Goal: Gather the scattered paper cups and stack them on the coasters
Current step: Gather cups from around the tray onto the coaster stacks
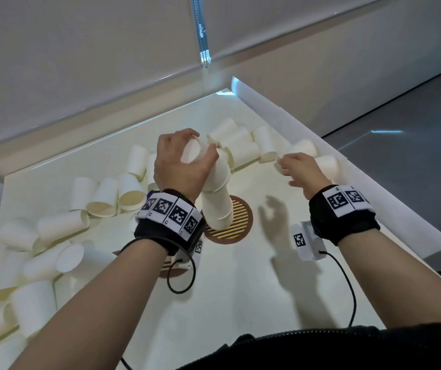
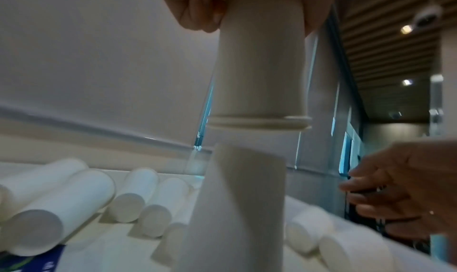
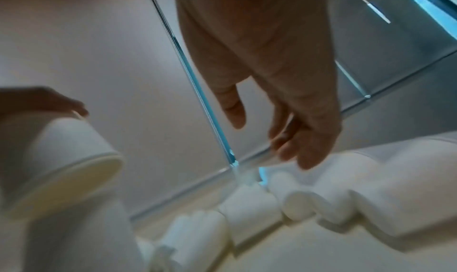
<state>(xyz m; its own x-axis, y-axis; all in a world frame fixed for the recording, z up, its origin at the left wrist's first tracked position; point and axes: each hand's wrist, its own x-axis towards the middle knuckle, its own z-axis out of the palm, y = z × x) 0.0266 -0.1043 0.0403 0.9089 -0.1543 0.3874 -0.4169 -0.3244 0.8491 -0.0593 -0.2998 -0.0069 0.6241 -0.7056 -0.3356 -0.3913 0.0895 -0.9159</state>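
Observation:
A tall stack of upturned white paper cups [image 1: 218, 201] stands on a round brown striped coaster [image 1: 236, 225] at mid table. My left hand [image 1: 196, 153] grips one more upturned cup [image 2: 259, 70] just above the stack's top [image 2: 237, 198], its rim clear of the top. My right hand [image 1: 284, 162] reaches toward the loose cups [image 1: 267, 145] lying at the far right; its fingers [image 3: 296, 139] hang relaxed above them and hold nothing. In the right wrist view the held cup [image 3: 61, 159] shows at the left.
Many loose cups lie on their sides in a row at the left [image 1: 101, 193] and in a pile at the near left [image 1: 27, 263]. A second coaster [image 1: 167, 267] peeks out under my left wrist. The table's right edge [image 1: 374, 188] drops to a grey floor.

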